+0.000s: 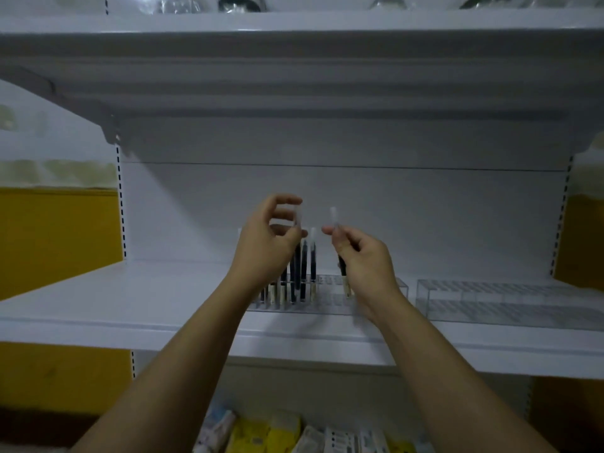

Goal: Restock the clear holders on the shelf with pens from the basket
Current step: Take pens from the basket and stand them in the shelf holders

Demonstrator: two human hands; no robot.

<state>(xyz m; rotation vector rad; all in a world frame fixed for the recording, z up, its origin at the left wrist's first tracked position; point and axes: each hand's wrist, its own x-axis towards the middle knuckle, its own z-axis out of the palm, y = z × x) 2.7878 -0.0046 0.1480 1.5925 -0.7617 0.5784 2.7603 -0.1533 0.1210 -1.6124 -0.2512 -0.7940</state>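
Both hands are raised over a clear holder (330, 307) on the white shelf (130, 299). My left hand (266, 243) pinches a pen (298, 253) with a pale cap, upright above the holder's left part. Several dark pens (304, 276) stand in that left part. My right hand (362, 259) pinches another pen (341, 256), cap up, its lower end over the holder's middle. A second clear holder (510, 304) with no pens sits to the right. The basket is out of view.
Another white shelf (294, 70) hangs overhead with glassware on top. Below the working shelf lie yellow and white packets (277, 433). Yellow wall panels (55, 240) flank the shelf unit on both sides.
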